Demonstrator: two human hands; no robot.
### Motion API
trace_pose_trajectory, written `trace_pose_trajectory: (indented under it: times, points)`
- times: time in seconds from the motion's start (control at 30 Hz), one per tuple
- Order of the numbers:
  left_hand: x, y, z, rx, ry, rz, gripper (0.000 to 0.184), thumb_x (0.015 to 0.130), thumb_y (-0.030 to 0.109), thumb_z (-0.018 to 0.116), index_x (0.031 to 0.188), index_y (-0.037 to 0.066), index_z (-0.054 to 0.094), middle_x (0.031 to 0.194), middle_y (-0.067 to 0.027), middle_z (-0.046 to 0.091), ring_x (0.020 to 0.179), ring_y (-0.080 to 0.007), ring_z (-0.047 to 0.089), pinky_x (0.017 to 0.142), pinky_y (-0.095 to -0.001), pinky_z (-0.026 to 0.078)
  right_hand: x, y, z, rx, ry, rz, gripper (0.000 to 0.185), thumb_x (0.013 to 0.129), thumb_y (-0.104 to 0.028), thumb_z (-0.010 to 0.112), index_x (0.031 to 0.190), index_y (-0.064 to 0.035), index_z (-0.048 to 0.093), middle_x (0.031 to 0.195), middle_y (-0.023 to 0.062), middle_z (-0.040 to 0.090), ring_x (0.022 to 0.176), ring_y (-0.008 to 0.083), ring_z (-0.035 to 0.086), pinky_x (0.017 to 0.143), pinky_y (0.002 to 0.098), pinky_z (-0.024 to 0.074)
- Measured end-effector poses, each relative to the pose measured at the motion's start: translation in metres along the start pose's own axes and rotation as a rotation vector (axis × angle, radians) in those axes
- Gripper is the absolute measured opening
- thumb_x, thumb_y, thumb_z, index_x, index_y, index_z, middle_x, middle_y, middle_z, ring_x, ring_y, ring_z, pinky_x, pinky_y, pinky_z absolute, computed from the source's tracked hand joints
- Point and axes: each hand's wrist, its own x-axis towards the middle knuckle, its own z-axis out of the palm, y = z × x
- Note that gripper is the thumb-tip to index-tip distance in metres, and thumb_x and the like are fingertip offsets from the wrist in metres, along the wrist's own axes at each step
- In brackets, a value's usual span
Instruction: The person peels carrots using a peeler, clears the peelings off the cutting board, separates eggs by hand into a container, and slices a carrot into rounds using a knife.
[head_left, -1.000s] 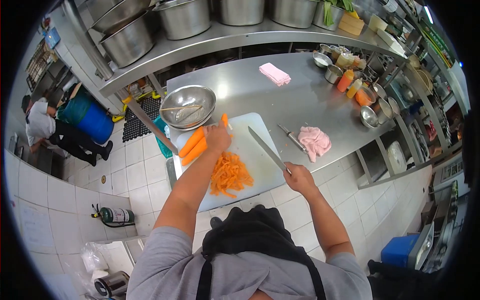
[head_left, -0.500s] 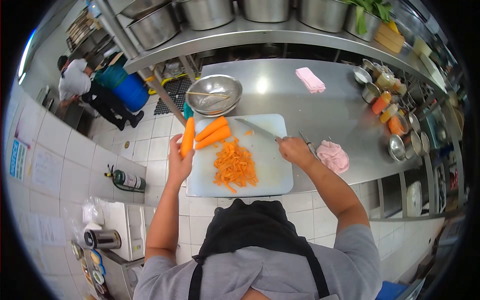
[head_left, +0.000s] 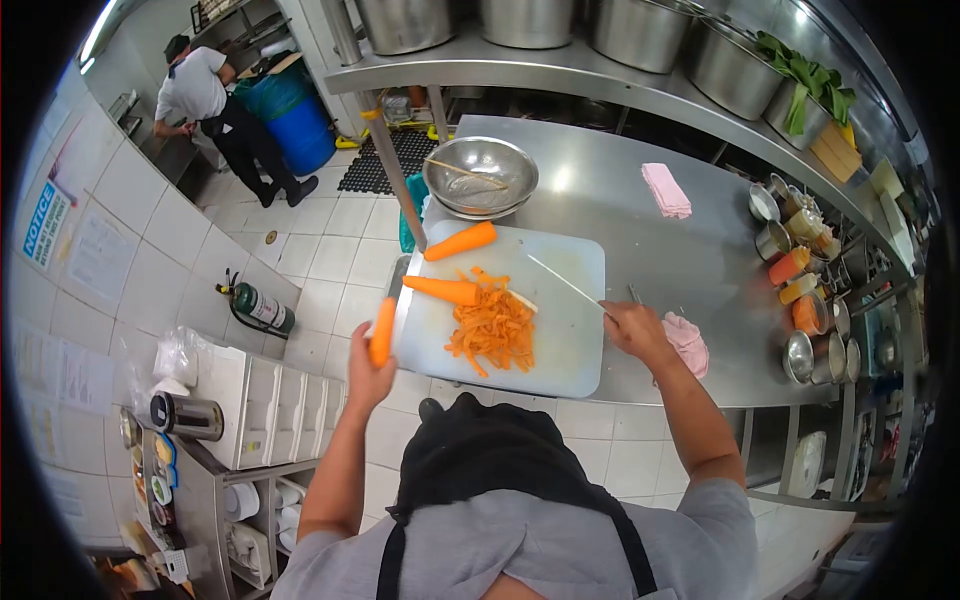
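My left hand [head_left: 370,372] is closed around a peeled carrot [head_left: 382,330], held upright just off the left edge of the white cutting board [head_left: 570,355]. In my right hand [head_left: 636,330] is a knife [head_left: 565,277], its thin blade slanting over the board's upper right part. One peeled carrot [head_left: 460,241] lies at the board's top left corner. Below it, another carrot [head_left: 440,290] points left, its thick end against a pile of orange carrot peelings [head_left: 492,330]. A small pale piece [head_left: 522,300] rests at the pile's right side.
Stacked metal bowls [head_left: 480,180] with a stick stand behind the board. Pink cloths [head_left: 667,190] [head_left: 686,346] lie on the steel table [head_left: 600,150]. Sauce bottles [head_left: 790,265] and small bowls line the right. A shelf [head_left: 560,62] with pots runs above. A person [head_left: 215,110] stands far left.
My left hand and its carrot have moved down and away from the board. The two carrots on the board now lie apart, one against the peelings. The knife has turned more edge-on. The view has shifted.
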Motion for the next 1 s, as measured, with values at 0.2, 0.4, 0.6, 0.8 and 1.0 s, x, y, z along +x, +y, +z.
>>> trace_pose_trajectory:
  times: [0.2, 0.4, 0.6, 0.8, 1.0]
  points:
    - [0.078, 0.035, 0.055, 0.308, -0.193, 0.302, 0.054, 0.073, -0.002, 0.068, 0.127, 0.007, 0.068, 0.134, -0.0194, 0.058, 0.118, -0.0397, 0.06, 0.1, -0.047, 0.052, -0.001, -0.007, 0.015, -0.046, -0.062, 0.053, 0.023, 0.092, -0.014, 0.063, 0.113, -0.0104, 0.073, 0.086, 0.0202, 0.071, 0.081, 0.0411, 0.07, 0.072, 0.0527, 0.0555]
    - [0.138, 0.04, 0.076, 0.495, -0.515, 0.486, 0.053, 0.077, -0.004, 0.065, 0.127, 0.012, 0.066, 0.129, -0.0167, 0.068, 0.12, -0.0355, 0.065, 0.102, -0.0468, 0.05, -0.002, -0.026, 0.012, -0.02, -0.028, 0.092, 0.022, 0.093, -0.016, 0.062, 0.112, -0.0105, 0.072, 0.086, 0.0194, 0.071, 0.081, 0.0409, 0.07, 0.072, 0.0531, 0.0553]
    - [0.153, 0.039, 0.082, 0.627, -0.539, 0.563, 0.042, 0.079, 0.002, 0.066, 0.121, 0.011, 0.065, 0.1, -0.0108, 0.076, 0.093, -0.0341, 0.072, 0.093, -0.0492, 0.05, 0.008, -0.023, 0.023, -0.117, 0.016, 0.112, 0.027, 0.095, -0.017, 0.062, 0.12, -0.0118, 0.071, 0.092, 0.0163, 0.073, 0.082, 0.039, 0.071, 0.073, 0.0516, 0.057]
    - [0.131, 0.042, 0.051, 0.326, -0.318, 0.539, 0.037, 0.08, 0.007, 0.076, 0.116, 0.007, 0.066, 0.097, -0.0125, 0.076, 0.088, -0.0365, 0.072, 0.084, -0.0485, 0.052, 0.033, 0.006, 0.032, -0.298, 0.113, 0.194, 0.034, 0.096, -0.017, 0.061, 0.128, -0.0139, 0.07, 0.097, 0.0136, 0.073, 0.084, 0.0358, 0.072, 0.077, 0.0502, 0.0591]
    - [0.119, 0.036, -0.007, -0.11, -0.191, 0.141, 0.054, 0.075, 0.009, 0.087, 0.124, 0.001, 0.064, 0.103, -0.0185, 0.076, 0.094, -0.038, 0.073, 0.086, -0.0442, 0.057, 0.051, 0.01, 0.052, -0.306, 0.04, 0.074, 0.03, 0.098, -0.017, 0.061, 0.126, -0.0141, 0.072, 0.091, 0.0138, 0.072, 0.082, 0.0372, 0.071, 0.073, 0.0498, 0.0589]
